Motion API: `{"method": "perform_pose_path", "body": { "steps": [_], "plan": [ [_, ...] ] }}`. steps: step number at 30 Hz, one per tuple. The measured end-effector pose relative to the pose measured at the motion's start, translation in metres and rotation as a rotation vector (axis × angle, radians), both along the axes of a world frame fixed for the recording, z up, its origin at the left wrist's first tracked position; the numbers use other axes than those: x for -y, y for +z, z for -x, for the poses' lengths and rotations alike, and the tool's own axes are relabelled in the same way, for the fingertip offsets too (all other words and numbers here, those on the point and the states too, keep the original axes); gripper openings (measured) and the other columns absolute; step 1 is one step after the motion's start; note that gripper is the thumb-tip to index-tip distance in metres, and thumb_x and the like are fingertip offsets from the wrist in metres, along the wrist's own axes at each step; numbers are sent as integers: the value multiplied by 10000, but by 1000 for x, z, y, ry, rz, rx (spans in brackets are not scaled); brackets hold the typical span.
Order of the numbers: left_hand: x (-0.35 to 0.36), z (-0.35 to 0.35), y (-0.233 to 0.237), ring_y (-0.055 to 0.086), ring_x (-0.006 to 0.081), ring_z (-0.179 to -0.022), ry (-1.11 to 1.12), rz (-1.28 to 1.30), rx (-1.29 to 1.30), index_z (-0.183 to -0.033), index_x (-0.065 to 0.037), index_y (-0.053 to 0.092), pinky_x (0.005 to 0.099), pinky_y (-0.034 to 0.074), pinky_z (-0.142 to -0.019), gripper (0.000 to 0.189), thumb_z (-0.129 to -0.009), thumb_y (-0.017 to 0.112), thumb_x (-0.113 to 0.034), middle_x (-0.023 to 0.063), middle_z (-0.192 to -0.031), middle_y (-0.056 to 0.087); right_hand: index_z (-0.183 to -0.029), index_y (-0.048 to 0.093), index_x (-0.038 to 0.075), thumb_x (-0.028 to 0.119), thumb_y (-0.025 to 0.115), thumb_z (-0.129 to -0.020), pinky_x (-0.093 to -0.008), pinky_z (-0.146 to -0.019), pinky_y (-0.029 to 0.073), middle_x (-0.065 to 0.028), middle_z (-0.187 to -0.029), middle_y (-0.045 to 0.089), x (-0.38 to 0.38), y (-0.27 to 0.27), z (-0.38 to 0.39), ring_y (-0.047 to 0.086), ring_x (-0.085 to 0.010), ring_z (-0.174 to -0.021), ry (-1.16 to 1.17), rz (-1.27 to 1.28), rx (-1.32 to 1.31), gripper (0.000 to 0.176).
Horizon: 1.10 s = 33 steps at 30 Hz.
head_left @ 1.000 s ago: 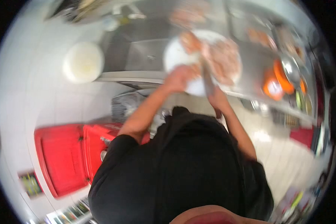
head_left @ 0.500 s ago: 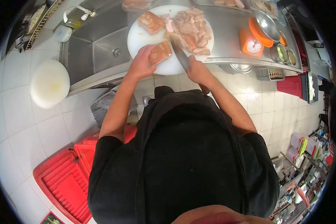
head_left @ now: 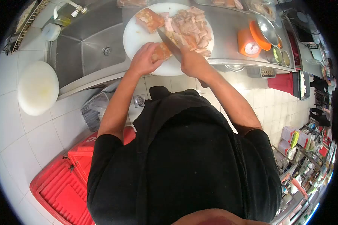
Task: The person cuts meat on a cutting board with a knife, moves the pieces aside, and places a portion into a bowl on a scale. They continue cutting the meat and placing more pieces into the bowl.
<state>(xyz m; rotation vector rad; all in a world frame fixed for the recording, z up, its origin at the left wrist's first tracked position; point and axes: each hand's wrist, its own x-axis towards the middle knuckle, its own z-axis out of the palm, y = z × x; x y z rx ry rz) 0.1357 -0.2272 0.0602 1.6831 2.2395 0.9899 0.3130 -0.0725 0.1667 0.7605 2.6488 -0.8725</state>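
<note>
My left hand [head_left: 145,60] is closed on a block of meat [head_left: 161,53] near the front of the round white cutting board [head_left: 133,41]. In my right hand [head_left: 194,62] is a large knife [head_left: 170,45], its blade slanting up and left along the right side of that block. A second block of meat [head_left: 149,20] lies at the back left of the board. Cut meat slices [head_left: 193,28] are heaped on the right, just beyond the knife. The knife's handle is mostly covered by my right hand.
A steel sink [head_left: 90,56] is on the left, with a faucet [head_left: 77,9] behind it. An orange scale [head_left: 248,45] with a metal bowl [head_left: 267,29] stands on the right of the counter. Below are a white round board [head_left: 38,88] and a red cooler [head_left: 67,187].
The knife and my right hand have shifted left, and the blade now lies close against the held block. My left hand stays on the meat. The whole view has shifted slightly.
</note>
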Motion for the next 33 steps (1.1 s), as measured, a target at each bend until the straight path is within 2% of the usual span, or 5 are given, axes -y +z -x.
{"method": "perform_pose_path", "body": {
  "steps": [7, 14, 29, 30, 33],
  "plan": [
    [0, -1, 1, 571, 380, -1153, 7, -80, 5, -1280, -66, 587, 455, 475, -992, 600, -759, 795, -278, 170, -1259, 600, -1199, 513, -56, 17, 512, -861, -526, -895, 520, -311, -1037, 681, -2, 6, 13, 669, -452, -1009, 65, -56, 109, 345],
    [2, 3, -7, 580, 375, -1135, 6, -138, -14, -1252, -73, 602, 459, 482, -971, 602, -734, 809, -299, 156, -1253, 616, -1089, 480, -54, 42, 514, -921, -582, -793, 486, -330, -901, 662, -4, 19, 16, 650, -501, -909, -25, -131, -121, 197],
    [4, 4, -10, 573, 389, -1149, 6, -153, 34, -1290, -87, 588, 481, 479, -987, 625, -745, 814, -296, 173, -1257, 610, -1062, 508, -67, 72, 495, -928, -545, -802, 487, -332, -927, 652, -10, 5, 34, 650, -483, -922, 176, -107, 41, 193],
    [5, 5, -11, 574, 387, -1145, 4, -151, 37, -1286, -89, 592, 480, 480, -984, 623, -743, 815, -297, 170, -1255, 611, -1116, 598, -106, 18, 521, -825, -506, -878, 519, -343, -1024, 671, -8, 22, 44, 666, -465, -1003, 173, -70, 141, 326],
    [2, 6, -12, 580, 373, -1107, 7, -151, 27, -1260, -93, 602, 472, 488, -952, 605, -730, 810, -299, 150, -1221, 619, -1063, 636, -104, 28, 523, -819, -492, -823, 534, -334, -969, 679, -25, -1, 55, 688, -446, -950, 277, -55, 112, 299]
  ]
}}
